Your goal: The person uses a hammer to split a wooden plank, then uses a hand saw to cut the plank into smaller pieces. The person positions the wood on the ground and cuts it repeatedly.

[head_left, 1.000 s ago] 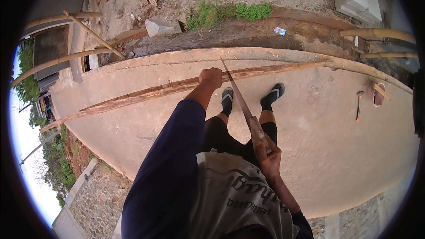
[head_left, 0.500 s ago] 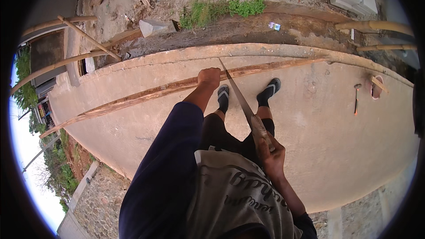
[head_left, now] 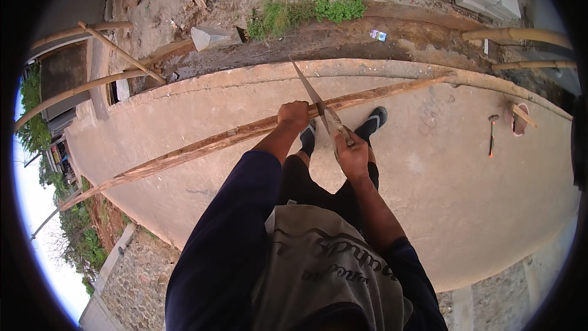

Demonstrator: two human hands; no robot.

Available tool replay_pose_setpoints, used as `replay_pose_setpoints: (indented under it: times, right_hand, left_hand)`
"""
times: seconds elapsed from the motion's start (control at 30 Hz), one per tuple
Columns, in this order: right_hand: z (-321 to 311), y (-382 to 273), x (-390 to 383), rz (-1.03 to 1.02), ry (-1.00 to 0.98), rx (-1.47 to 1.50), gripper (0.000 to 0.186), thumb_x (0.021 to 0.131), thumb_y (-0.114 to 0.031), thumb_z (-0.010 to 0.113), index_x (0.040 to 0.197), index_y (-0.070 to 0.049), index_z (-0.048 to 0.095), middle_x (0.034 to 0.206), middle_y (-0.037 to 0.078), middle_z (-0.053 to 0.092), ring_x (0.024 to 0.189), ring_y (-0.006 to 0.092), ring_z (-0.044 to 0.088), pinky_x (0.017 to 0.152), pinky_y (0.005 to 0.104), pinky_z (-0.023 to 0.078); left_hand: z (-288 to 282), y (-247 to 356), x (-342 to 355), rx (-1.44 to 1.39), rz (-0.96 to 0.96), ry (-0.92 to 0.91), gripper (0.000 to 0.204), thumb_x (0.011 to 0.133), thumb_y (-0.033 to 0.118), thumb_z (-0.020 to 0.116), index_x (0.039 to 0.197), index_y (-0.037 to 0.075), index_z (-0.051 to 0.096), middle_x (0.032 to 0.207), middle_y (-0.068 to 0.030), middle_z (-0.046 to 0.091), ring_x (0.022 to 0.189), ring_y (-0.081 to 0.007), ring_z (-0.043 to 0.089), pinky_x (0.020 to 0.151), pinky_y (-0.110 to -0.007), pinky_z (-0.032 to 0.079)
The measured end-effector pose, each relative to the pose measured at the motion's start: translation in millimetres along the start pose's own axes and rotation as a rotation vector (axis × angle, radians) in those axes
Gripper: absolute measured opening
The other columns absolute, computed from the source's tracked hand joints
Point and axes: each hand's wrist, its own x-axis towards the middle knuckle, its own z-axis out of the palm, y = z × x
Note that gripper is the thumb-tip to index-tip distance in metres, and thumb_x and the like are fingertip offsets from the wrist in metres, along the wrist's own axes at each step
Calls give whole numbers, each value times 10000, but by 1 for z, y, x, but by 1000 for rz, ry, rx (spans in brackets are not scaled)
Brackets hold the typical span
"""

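So, sawing across a long board seems to be the step in hand here. The wooden board [head_left: 208,142] is set crosswise in front of the feet, above the concrete slab [head_left: 429,208]; how it's propped can't really be made out. Its long axis is slanted from lower left, where one end is carried past the slab's side edge, up to the right, with the far end near the slab's front edge.

The board is clasped by the left hand [head_left: 293,115], grip closed, though the fingers underneath are hidden. The handle of the handsaw [head_left: 311,93] is wrapped tight by the right hand [head_left: 354,158], and the board is crossed by the blade just right of the left knuckles. The saw's tip is pointed away from the body and a bit left, so the blade is laid steeply across the grain. How deep any cut is can't be told.

For the next move, a straight pull along that line would be called for, with the board pinned firmly and the left fingers kept clear of the teeth.
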Motion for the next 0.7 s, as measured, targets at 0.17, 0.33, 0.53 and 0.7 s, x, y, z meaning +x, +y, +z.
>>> replay_pose_setpoints:
  times: [0.17, 0.33, 0.53, 0.7]
  right_hand:
    - [-4, 33, -86, -151, 108, 131, 364, 947, -180, 612, 1181, 98, 622, 908, 180, 721, 805, 135, 660, 718, 296, 526]
    - [-10, 20, -66, -89, 175, 117, 374, 935, -183, 630, 1198, 83, 618, 886, 207, 706, 801, 138, 660, 718, 304, 518]
    - [-7, 45, -75, -42, 93, 218, 321, 935, -180, 628, 1154, 55, 635, 780, 104, 658, 691, 97, 584, 620, 284, 465]
    - [-19, 38, -73, 24, 116, 123, 366, 932, -190, 628, 1210, 48, 630, 792, 105, 693, 681, 118, 594, 644, 298, 499]
  left_hand:
    - [7, -30, 6, 24, -47, 1, 246, 846, 148, 619, 1084, 112, 670, 1083, -126, 703, 1025, -291, 684, 857, -407, 552]
    - [9, 3, 11, 27, 38, 32, 239, 850, 126, 611, 1081, 108, 668, 1084, -123, 703, 1036, -284, 681, 859, -411, 550]
    - [11, -16, 16, 37, -59, -69, 271, 849, 144, 625, 1114, 105, 669, 1128, -121, 697, 1056, -281, 677, 876, -403, 548]
    - [24, 11, 4, -10, 12, -40, 275, 842, 146, 629, 1113, 121, 671, 1111, -129, 701, 1053, -289, 677, 879, -408, 546]
